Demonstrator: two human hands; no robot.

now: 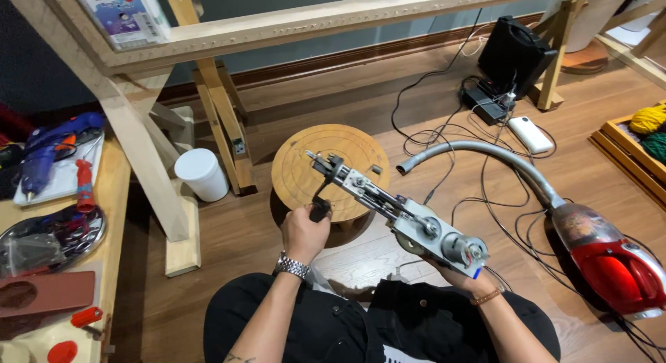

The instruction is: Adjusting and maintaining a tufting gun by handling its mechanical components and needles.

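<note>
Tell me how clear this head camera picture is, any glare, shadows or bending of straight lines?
Head view: sharp overall, with the metal tool in both hands crisp; even indoor light; soft shadow under the round wooden stool; bright glare on the red vacuum cleaner; wide-angle lens bows the wooden frame beam near the top edge.

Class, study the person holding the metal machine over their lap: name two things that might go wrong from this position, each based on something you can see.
1. The metal machine is held in mid-air, the left hand on its black handle and the right hand under its motor end; a slip might drop it onto the lap or the round wooden stool.
2. Loose black cables lie on the floor beside the red vacuum cleaner; they might snag or trip.
</note>
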